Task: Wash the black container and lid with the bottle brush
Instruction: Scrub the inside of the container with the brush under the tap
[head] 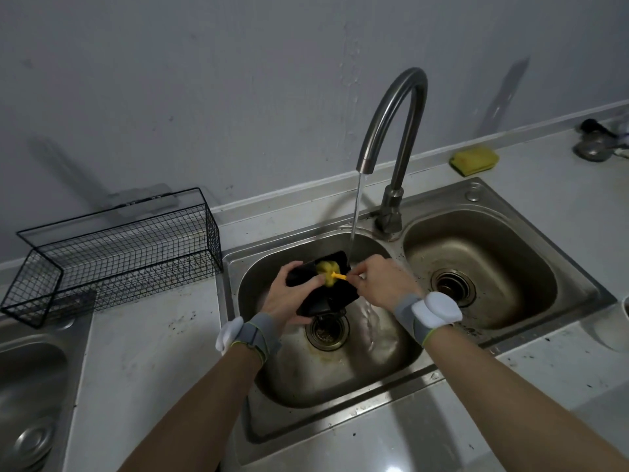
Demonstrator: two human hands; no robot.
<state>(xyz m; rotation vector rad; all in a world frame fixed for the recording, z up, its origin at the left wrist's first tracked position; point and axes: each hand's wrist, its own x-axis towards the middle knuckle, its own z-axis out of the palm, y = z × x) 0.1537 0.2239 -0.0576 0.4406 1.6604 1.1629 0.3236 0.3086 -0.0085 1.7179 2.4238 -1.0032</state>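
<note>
Over the left sink basin (340, 376), my left hand (289, 298) grips a flat black piece (335, 258), the lid or the container, I cannot tell which, tilted under the running water. My right hand (381, 282) pinches the yellow handle of the bottle brush (328, 272), whose yellow sponge head presses on that black surface. A second black piece (337, 299) lies lower in the basin, partly hidden by my left hand, just above the drain.
The curved tap (391, 131) pours a stream into the left basin. The right basin (476, 267) sits beside it. A black wire basket (115, 247) stands on the left counter. A yellow sponge (474, 160) lies by the wall at the right.
</note>
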